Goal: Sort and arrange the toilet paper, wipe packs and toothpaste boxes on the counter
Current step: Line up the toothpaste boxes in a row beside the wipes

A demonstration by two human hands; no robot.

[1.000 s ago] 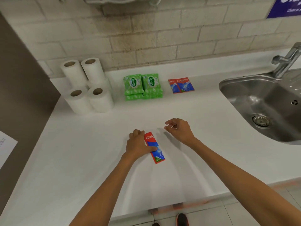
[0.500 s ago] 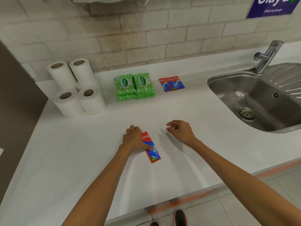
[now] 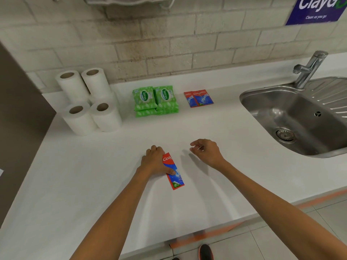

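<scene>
A flat red-and-blue cardboard toothpaste box (image 3: 176, 180) lies slanted on the smooth white worktop (image 3: 90, 184). The left grip (image 3: 154, 162) curls its fingers over the box's far left edge, with the thumb pressed on its printed face. Just to the right, the right grip (image 3: 208, 152) hovers loosely curled and holds nothing. Beyond both grips lie stacked glossy green wipe packs (image 3: 155, 100), white cylindrical toilet paper rolls (image 3: 90, 102) to the left and two flat toothpaste boxes (image 3: 199, 98) to the right. Far right sits a stainless steel sink (image 3: 262, 102).

A white counter (image 3: 90, 184) runs beneath a pale brick-tile wall (image 3: 169, 44) bearing a blue sign (image 3: 317, 10). A steel sink (image 3: 277, 109) and chrome tap (image 3: 309, 68) sit at right, above grey floor tiles (image 3: 272, 243).
</scene>
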